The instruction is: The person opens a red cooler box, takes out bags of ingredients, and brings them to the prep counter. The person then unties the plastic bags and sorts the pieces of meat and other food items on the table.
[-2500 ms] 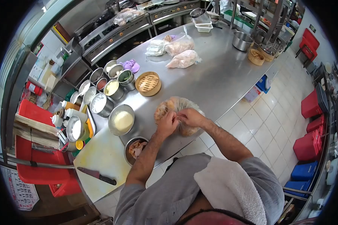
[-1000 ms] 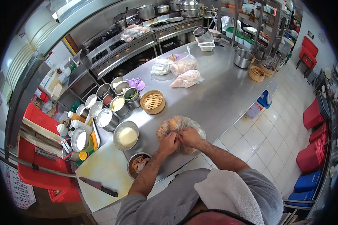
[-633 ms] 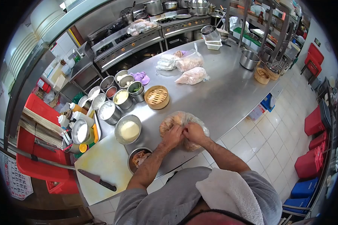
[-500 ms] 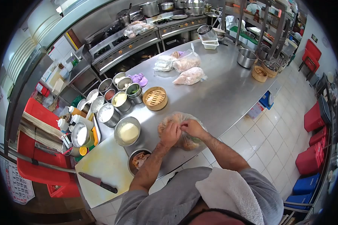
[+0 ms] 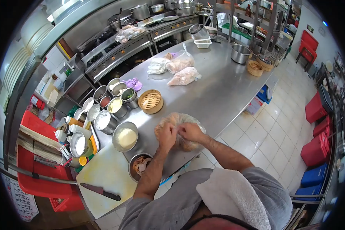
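Observation:
A full clear plastic bag (image 5: 182,145) with pale orange-brown contents sits near the table's front edge. My left hand (image 5: 167,135) and my right hand (image 5: 191,132) meet above it, both closed on the gathered plastic at its top. I cannot make out what the bag contains. Close to my left forearm, partly covered by it, is a steel bowl (image 5: 131,170) holding pieces of raw-looking meat (image 5: 141,164). Another steel bowl (image 5: 134,128), with something pale yellow inside, stands farther left. Beyond the bag lies a round bamboo steamer (image 5: 150,102).
At left, a knife (image 5: 100,191) lies on a cutting board (image 5: 103,174). Several steel containers (image 5: 107,124) and squeeze bottles (image 5: 78,131) stand behind it. Filled plastic bags (image 5: 184,76) rest across the steel table (image 5: 218,82). A stove (image 5: 119,53) lines the back.
My view has shifted slightly, moving the scene left and up. My left hand has changed from lying flatter over the bag to a tighter pinch beside my right hand.

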Motion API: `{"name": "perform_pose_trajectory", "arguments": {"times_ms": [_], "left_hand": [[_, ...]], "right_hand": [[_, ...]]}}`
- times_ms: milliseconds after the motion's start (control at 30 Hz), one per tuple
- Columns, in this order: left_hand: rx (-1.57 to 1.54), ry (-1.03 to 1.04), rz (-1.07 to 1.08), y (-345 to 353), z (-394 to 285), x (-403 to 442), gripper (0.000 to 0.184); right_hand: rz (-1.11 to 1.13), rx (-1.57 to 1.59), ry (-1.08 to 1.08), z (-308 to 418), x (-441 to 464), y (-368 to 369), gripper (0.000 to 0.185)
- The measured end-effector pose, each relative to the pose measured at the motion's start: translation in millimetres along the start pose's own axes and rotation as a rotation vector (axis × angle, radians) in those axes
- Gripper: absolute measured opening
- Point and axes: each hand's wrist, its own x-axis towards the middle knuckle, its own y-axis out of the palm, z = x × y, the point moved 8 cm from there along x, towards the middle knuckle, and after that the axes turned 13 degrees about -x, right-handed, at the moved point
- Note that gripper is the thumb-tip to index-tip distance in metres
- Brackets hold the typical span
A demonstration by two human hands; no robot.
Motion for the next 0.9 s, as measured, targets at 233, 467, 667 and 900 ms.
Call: {"name": "perform_pose_trajectory", "arguments": {"times_ms": [233, 467, 667, 900], "left_hand": [[-1.318, -0.774, -0.386, 6.7, 58.8, -18.9, 0.011], [-0.210, -0.132, 0.090, -13.0, -23.4, -14.0, 0.040], [-0.589, -0.537, 0.002, -36.2, 39.7, -18.4, 0.043], [-0.287, -0.021, 0.283, -10.3, -57.3, -10.6, 0.015]], "right_hand": [[-0.356, -0.176, -0.172, 9.0, -20.0, -10.2, 0.025], [0.031, -0.446, -0.188, 10.3, -20.9, -2.8, 0.021], [-0.394, -0.143, -0.008, -70.1, -14.7, -86.0, 0.007], [-0.549, -0.020, 0.239, -83.8, 27.9, -122.4, 0.011]]}}
